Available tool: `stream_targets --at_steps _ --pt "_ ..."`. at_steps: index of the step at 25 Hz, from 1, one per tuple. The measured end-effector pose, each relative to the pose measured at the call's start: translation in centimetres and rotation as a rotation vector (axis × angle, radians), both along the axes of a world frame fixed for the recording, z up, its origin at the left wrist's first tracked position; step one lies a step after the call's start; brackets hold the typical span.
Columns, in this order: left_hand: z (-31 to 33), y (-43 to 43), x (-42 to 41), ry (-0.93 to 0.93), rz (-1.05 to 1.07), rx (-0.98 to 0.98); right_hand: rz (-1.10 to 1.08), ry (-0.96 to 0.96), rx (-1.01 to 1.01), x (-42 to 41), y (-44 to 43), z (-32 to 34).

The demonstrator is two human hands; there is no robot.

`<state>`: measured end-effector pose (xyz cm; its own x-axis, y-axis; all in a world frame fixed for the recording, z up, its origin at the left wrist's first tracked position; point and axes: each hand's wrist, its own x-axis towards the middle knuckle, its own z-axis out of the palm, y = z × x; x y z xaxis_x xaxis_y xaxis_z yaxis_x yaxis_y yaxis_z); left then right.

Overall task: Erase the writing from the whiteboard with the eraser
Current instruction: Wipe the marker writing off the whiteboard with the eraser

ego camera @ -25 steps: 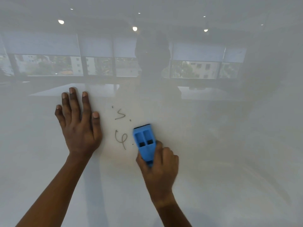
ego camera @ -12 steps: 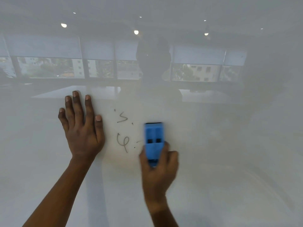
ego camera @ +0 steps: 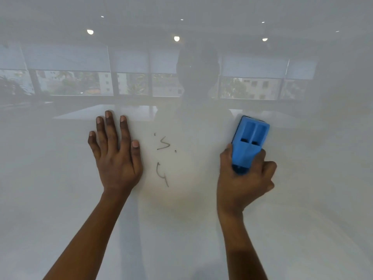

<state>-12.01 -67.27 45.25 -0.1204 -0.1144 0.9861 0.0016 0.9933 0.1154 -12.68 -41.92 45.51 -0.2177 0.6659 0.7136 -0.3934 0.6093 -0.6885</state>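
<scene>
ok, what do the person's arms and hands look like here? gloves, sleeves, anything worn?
Both are bare. The left hand and right hand have no gloves. No rings show on the fingers, and the nails are short. No watch or band shows. The left forearm and right forearm are uncovered down to the frame's bottom edge, so no sleeve is in view.

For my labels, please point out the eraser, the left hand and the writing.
eraser point(ego camera: 245, 152), head view, on its blue back.
left hand point(ego camera: 118, 164), head view, on the back of the hand.
writing point(ego camera: 163, 147), head view, on the upper mark's bottom stroke.
</scene>
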Motion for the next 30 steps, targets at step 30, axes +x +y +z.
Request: stream_targets --at_steps 30 --pt "0.0 -0.1 0.1 -0.017 -0.016 0.015 -0.007 0.018 0.455 2.0 -7.8 2.0"
